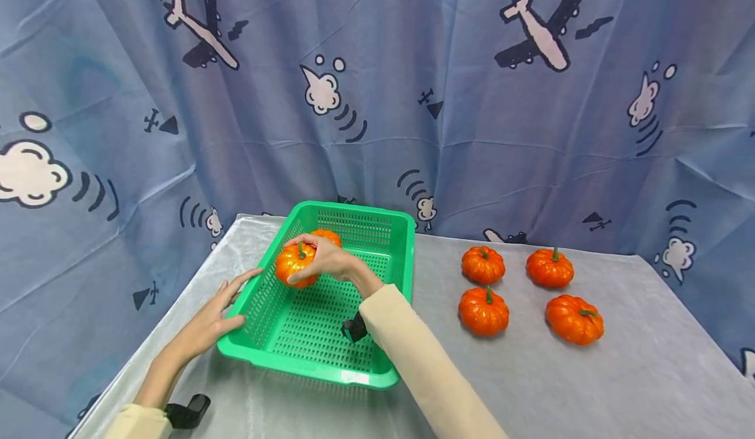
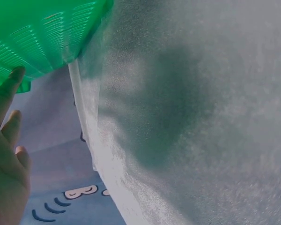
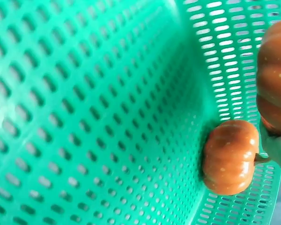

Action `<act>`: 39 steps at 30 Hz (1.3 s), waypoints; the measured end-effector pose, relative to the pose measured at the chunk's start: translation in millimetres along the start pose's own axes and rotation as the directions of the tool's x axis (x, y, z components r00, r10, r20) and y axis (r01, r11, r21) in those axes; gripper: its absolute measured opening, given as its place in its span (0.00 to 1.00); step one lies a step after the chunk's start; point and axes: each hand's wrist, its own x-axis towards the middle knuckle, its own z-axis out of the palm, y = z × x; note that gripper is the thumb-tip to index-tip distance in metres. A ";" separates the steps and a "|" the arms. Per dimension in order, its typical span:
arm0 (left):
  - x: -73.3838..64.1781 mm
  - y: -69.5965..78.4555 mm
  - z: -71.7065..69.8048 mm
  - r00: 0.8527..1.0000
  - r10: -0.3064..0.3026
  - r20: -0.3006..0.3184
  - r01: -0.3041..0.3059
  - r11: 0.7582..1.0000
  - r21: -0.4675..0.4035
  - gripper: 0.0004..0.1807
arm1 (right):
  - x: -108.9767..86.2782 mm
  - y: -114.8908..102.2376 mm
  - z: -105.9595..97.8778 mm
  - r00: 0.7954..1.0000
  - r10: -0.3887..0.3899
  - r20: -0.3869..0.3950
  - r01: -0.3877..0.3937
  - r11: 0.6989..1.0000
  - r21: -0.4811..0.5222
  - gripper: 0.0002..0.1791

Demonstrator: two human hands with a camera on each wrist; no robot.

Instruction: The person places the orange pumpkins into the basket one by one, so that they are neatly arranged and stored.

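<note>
A small orange pumpkin (image 1: 293, 267) with a green stem is gripped by my right hand (image 1: 324, 260) above the left part of a green plastic basket (image 1: 407, 255). Beyond that hand, a second pumpkin (image 1: 328, 236) lies in the basket, partly hidden in the head view. The right wrist view shows this pumpkin (image 3: 230, 159) resting against the slotted wall, below and beside the held pumpkin (image 3: 276, 77). At the basket's left side, my left hand (image 1: 206, 321) touches the rim with its fingers extended. Its fingers (image 2: 7, 93) appear near the outer wall in the left wrist view.
Right of the basket, several more pumpkins stand on the grey cloth-covered table (image 1: 448, 386), among them a front left pumpkin (image 1: 483, 312) and a front right pumpkin (image 1: 574, 321). A blue curtain (image 1: 377, 98) with printed airplanes hangs behind the table.
</note>
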 end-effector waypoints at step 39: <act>-3.2 7.3 5.0 1.000 -0.027 0.005 0.027 0.999 0.033 0.43 | -3.3 19.8 8.0 0.989 0.132 -0.071 -0.145 0.963 -0.227 0.37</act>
